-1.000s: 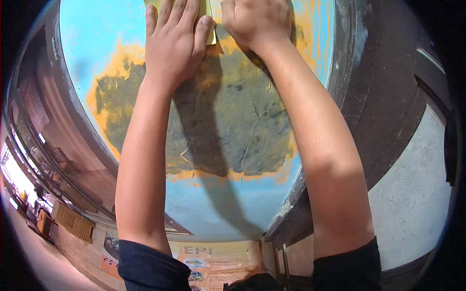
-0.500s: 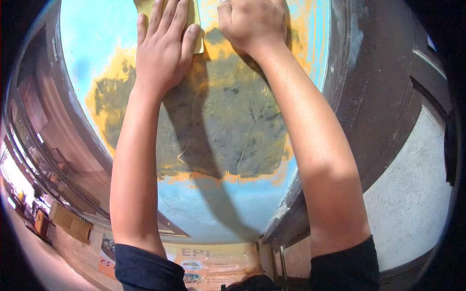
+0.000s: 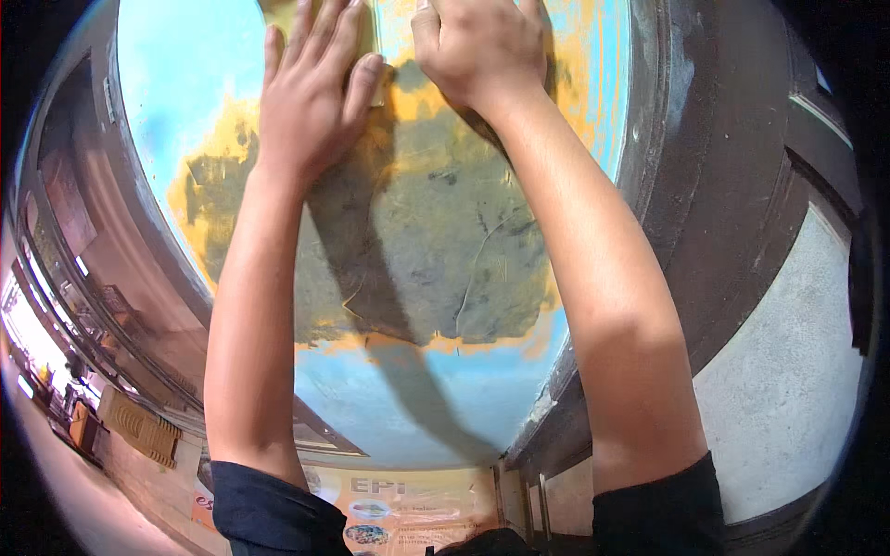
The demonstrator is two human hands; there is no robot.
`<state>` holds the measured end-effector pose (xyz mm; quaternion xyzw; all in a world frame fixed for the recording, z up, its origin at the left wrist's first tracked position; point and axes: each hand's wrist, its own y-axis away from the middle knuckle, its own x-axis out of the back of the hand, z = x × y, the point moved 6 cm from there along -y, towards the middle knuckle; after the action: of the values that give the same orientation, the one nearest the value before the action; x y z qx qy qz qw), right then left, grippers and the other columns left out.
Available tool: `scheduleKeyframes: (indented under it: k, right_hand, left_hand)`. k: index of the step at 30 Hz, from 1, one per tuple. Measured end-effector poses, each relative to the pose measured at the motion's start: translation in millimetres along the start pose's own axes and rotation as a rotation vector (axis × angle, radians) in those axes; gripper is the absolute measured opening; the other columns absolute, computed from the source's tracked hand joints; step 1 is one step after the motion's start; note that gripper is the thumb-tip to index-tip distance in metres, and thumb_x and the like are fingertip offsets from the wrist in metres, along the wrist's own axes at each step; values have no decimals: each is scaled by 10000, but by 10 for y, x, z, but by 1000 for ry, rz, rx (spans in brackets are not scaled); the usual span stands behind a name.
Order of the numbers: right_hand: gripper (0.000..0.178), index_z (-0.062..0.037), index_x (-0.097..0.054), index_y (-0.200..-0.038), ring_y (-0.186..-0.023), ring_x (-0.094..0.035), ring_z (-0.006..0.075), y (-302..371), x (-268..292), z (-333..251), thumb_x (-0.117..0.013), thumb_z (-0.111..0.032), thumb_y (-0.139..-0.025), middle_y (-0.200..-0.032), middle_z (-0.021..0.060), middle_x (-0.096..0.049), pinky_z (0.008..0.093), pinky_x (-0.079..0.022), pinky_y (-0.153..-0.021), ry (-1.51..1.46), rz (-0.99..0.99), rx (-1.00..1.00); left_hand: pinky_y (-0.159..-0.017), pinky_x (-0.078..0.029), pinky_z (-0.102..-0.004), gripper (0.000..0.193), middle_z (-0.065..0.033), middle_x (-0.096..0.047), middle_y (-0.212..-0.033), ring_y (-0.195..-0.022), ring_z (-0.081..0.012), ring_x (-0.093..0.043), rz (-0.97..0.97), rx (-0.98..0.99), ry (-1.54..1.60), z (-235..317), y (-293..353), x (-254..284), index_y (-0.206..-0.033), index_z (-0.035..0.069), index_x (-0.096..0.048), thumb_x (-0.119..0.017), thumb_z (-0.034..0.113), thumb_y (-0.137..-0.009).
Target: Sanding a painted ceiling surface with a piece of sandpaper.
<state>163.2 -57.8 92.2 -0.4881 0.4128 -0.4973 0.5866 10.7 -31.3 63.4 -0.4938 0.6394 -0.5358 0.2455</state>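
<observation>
Left hand: my left hand (image 3: 311, 102) lies flat, fingers spread, pressing a pale yellowish sheet (image 3: 375, 51).
Right hand: my right hand (image 3: 482, 46) is curled; grip unclear.
Sheet: high on the blue painted wall panel (image 3: 185, 83) with its worn grey-and-orange patch (image 3: 436, 250).

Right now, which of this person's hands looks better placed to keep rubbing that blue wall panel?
Probably the left hand: it lies flat, fingers spread, on a small pale pad pressed against the blue painted panel. The right hand is curled into a fist beside it, and what it grips, if anything, is hidden.
</observation>
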Motion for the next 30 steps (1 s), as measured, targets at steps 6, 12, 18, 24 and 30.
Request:
scheduleKeyframes:
  k: [6,12,18,24,30]
  right_hand:
    - [570,-97,-494,-1532,-1555,-296,251,-10,12,-67,-445,-253,-986,-1651,68,-401,524,-169,-1285,-33,-54,-20]
    - [567,-92,-496,-1529,-1558,-291,246,16,-31,-4,-431,-255,-990,-1658,61,-392,514,-160,-1291,24,13,17]
    - [552,-88,-516,-1512,-1546,-315,258,25,-30,19,-428,-264,-996,-1636,71,-424,521,-175,-1281,-43,6,7]
    - [573,-84,-514,-1514,-1547,-316,262,-4,-46,-5,-443,-260,-973,-1636,76,-424,532,-177,-1279,29,25,12]
    - [558,-102,-511,-1518,-1548,-312,251,10,9,-24,-427,-264,-990,-1641,68,-416,516,-184,-1280,-8,-33,-5]
  left_hand:
    - [-1291,-80,-500,591,-123,-299,-1700,-1603,-313,-172,76,52,21,-194,-188,51,-1578,20,-408,-396,351,-1088]
    - [-1293,-62,-505,593,-112,-271,-1711,-1608,-310,-147,75,110,12,-18,-210,42,-1590,31,-393,-365,351,-1091]
    - [-1290,-76,-514,580,-67,-264,-1720,-1607,-327,-139,17,-77,13,183,-195,-77,-1603,80,-390,-379,348,-1090]
    - [-1290,-58,-511,599,-120,-237,-1721,-1612,-307,-121,67,122,1,-162,-136,44,-1605,36,-365,-324,365,-1106]
    - [-1291,-61,-513,608,-107,-237,-1723,-1614,-301,-114,-18,-1,-26,168,-211,18,-1616,48,-341,-361,369,-1101]
